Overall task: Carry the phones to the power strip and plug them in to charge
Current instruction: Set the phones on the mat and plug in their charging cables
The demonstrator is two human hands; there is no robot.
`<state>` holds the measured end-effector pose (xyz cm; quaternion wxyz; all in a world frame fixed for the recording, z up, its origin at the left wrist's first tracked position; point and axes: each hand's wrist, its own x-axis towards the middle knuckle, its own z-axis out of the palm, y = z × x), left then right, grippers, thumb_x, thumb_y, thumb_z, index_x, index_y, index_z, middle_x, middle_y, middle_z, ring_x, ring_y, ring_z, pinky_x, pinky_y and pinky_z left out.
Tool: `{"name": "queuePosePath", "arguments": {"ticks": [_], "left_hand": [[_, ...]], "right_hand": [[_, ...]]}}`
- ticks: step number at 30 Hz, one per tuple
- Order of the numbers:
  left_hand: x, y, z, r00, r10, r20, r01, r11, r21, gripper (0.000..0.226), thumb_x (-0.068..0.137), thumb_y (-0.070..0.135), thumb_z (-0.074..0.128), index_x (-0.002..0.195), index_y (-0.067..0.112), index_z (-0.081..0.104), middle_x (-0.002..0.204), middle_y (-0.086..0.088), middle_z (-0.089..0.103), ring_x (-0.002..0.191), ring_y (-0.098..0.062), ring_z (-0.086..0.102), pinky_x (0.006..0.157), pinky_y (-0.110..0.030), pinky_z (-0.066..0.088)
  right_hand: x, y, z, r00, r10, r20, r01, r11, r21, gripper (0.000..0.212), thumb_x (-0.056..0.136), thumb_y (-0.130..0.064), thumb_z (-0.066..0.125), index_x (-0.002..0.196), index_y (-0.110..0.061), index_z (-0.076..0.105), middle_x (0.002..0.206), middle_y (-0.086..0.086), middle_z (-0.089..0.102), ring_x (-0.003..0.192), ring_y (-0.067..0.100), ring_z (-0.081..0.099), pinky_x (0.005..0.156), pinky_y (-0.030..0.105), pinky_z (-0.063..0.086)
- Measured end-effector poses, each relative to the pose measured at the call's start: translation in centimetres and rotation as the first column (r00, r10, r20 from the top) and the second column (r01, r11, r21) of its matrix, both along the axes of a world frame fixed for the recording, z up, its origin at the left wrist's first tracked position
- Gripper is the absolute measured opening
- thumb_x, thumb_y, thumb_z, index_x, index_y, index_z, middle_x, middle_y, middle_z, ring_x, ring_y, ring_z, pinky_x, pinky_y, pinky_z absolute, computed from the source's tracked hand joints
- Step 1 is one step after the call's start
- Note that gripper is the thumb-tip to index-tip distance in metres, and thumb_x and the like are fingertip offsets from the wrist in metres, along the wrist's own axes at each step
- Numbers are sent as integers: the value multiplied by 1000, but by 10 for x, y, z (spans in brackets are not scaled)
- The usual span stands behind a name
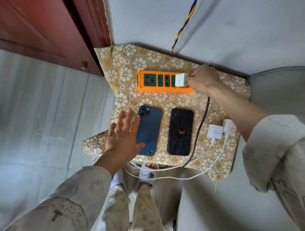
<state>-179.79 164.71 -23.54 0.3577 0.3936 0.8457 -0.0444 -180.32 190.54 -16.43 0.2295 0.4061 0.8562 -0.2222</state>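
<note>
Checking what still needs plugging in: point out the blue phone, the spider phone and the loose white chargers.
blue phone (150, 130), head view, middle of its back.
spider phone (180, 131), head view, back, at the red spider.
loose white chargers (216, 131), head view, left charger's top face.

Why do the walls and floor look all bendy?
The head view is wide-angle: it curves the door and floor toward the edges. The middle stays sharp: power strip, blue phone. Daylight is soft, with a mild sheen on the phone.
</note>
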Motion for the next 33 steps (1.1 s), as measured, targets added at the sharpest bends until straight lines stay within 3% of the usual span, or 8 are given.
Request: {"name": "queuePosePath", "arguments": {"ticks": [4, 9, 14, 19, 24, 29, 31, 33], "left_hand": [[0, 0, 1, 1000, 5, 7, -5, 1000, 3, 88, 86, 57, 41, 144, 18, -13, 154, -9, -22, 141, -32, -17, 117, -48, 10], [-1, 0, 1, 1000, -1, 13, 0, 1000, 5, 86, 87, 57, 39, 144, 19, -14, 154, -9, -22, 141, -31, -17, 117, -47, 9], [-2, -1, 0, 1000, 1, 19, -1, 1000, 0, 86, 88, 57, 38, 144, 19, -15, 154, -9, -23, 141, -31, -18, 118, -47, 9], [-2, -1, -1, 1000, 5, 18, -5, 1000, 0, 84, 88, 56, 36, 143, 19, -15, 154, -8, -22, 142, -31, -17, 117, -47, 10], [-2, -1, 0, 1000, 21, 20, -21, 1000, 12, 81, 89, 55, 36, 144, 20, -12, 155, -8, -20, 142, -31, -15, 117, -46, 10], [-4, 0, 1, 999, 27, 32, -28, 999, 18, 77, 90, 54, 34, 144, 23, -10, 155, -6, -19, 143, -30, -14, 117, -46, 11], [-5, 0, 1, 999, 25, 34, -25, 999, 19, 76, 90, 55, 34, 144, 24, -10, 155, -6, -19, 143, -30, -14, 116, -46, 11], [-5, 0, 3, 999, 26, 45, -26, 999, 18, 76, 90, 54, 34, 145, 24, -8, 155, -6, -19, 143, -30, -14, 116, -46, 11]], "right_hand": [[-10, -7, 4, 997, 63, -51, -63, 998, -3, 29, 87, -17, 51, 90, 7, 67, 83, 16, 65, 70, 24, 55, 55, 27, 43], [-20, -10, 5, 995, 75, 60, -74, 997, -12, 24, 83, -18, 58, 91, 4, 63, 80, 13, 57, 74, 27, 53, 58, 28, 39], [-38, -17, 9, 984, 77, 162, -74, 997, -29, 15, 77, -8, 57, 66, -2, 49, 57, 7, 48, 49, 22, 51, 46, 25, 38], [-44, -19, 4, 981, 108, 164, -108, 994, -9, 4, 81, -7, 54, 83, -3, 52, 57, 7, 47, 47, 19, 50, 44, 26, 39], [-40, -21, 2, 964, 204, 172, -210, 978, 19, 18, 84, -8, 50, 95, -1, 61, 76, 11, 52, 40, 20, 52, 37, 25, 36], [-49, -32, 2, 952, 279, 126, -287, 956, 54, 14, 81, -4, 51, 90, -2, 61, 92, 14, 61, 77, 31, 57, 42, 24, 26], [-50, -35, 0, 956, 267, 124, -277, 958, 68, 18, 81, -4, 51, 96, -1, 61, 96, 15, 61, 81, 30, 55, 42, 23, 21], [-47, -36, 0, 955, 261, 140, -273, 959, 72, 22, 82, -4, 51, 102, 0, 60, 106, 17, 63, 89, 32, 58, 47, 23, 27]]}}
